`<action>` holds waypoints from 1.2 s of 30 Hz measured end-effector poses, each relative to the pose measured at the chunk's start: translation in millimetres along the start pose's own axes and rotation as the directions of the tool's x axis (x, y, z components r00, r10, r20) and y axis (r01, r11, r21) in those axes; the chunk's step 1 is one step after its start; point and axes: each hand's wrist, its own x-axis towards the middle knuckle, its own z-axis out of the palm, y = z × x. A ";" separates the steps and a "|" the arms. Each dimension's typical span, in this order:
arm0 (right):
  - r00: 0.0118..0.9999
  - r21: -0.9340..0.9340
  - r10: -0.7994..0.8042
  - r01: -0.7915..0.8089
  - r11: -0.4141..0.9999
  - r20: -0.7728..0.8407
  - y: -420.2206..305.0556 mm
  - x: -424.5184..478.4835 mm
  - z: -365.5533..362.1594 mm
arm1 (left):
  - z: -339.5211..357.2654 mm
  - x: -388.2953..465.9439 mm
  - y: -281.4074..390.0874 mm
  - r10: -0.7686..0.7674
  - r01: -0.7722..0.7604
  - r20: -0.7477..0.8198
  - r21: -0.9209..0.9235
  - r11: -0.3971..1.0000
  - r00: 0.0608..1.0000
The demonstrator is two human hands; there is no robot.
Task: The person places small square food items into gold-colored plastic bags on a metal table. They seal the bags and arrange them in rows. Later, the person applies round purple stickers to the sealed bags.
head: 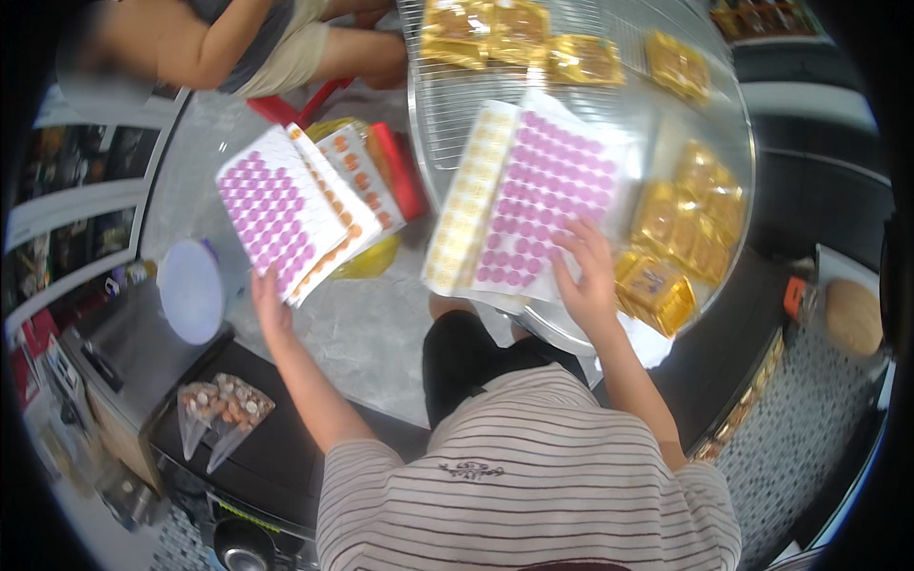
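My left hand (pixel 273 303) grips the lower edge of several sticker sheets (pixel 268 210), held out to the left over the floor. The top one has round purple stickers and a bare part; sheets with orange stickers show behind it. My right hand (pixel 587 268) lies with spread fingers on the lower right part of a purple sticker sheet (pixel 550 189) on the round metal table. A sheet with pale yellow stickers (pixel 468 207) sticks out from under it on the left. Right of that hand sits a gold-wrapped pack (pixel 653 291), with more gold packs (pixel 689 214) beyond it.
Gold packs (pixel 457 28) rest on a wire rack (pixel 439 107) at the table's far side. Another person (pixel 235 43) sits at the upper left by a red stool (pixel 307 107). Clear bags of nuts or similar pieces (pixel 225 403) lie on a dark surface at lower left.
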 end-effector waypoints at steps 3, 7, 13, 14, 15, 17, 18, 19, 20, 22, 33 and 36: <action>0.997 0.059 0.041 -0.037 0.998 -0.071 6.6 -14.5 -14.6 | 63.9 -67.1 87.4 0.054 -0.038 0.271 -0.063 0.997 0.961; 0.939 0.361 0.266 -0.175 0.916 -0.218 20.9 -39.1 -21.1 | 166.0 -116.7 105.3 -0.013 -0.145 0.564 0.234 0.961 0.826; 0.849 0.587 0.444 -0.211 0.781 -0.285 24.6 -54.3 -24.6 | 294.8 -128.8 46.2 -0.148 -0.119 0.791 0.268 0.956 0.594; 0.845 0.594 0.452 -0.214 0.776 -0.285 25.1 -53.1 -23.8 | 300.3 -130.3 54.4 -0.131 -0.135 0.799 0.256 0.957 0.587; 0.821 0.673 0.518 -0.245 0.698 -0.238 28.2 -55.1 -18.2 | 303.4 -138.5 65.8 -0.123 -0.139 0.807 0.246 0.959 0.577; 0.780 0.802 0.614 -0.288 0.524 -0.121 42.7 -61.6 -2.7 | 306.3 -155.8 81.0 -0.082 -0.134 0.827 0.187 0.973 0.556; 0.780 0.803 0.625 -0.354 0.479 -0.029 49.6 -62.3 4.8 | 302.8 -159.3 89.6 -0.048 -0.131 0.834 0.143 0.981 0.550; 0.775 0.829 0.631 -0.342 0.443 -0.017 61.5 -62.8 18.7 | 301.5 -160.0 97.2 -0.012 -0.129 0.844 0.097 0.987 0.537; 0.769 0.851 0.639 -0.333 0.406 -0.004 75.9 -65.5 34.6 | 300.4 -159.2 102.7 -0.033 -0.093 0.877 0.088 0.992 0.479; 0.762 0.956 0.629 -0.278 0.099 0.156 71.1 -68.0 31.5 | 303.7 -159.6 105.9 -0.059 -0.072 0.900 0.099 0.992 0.432; 0.712 0.782 0.523 -0.610 0.130 0.469 85.9 -137.1 -59.0 | 338.1 -122.5 -0.8 0.030 -0.718 0.793 0.533 0.448 0.608; 0.743 0.673 0.416 -0.661 0.331 0.525 104.0 -170.4 -96.1 | 359.5 -166.4 16.1 0.146 -0.739 0.751 0.562 0.372 0.645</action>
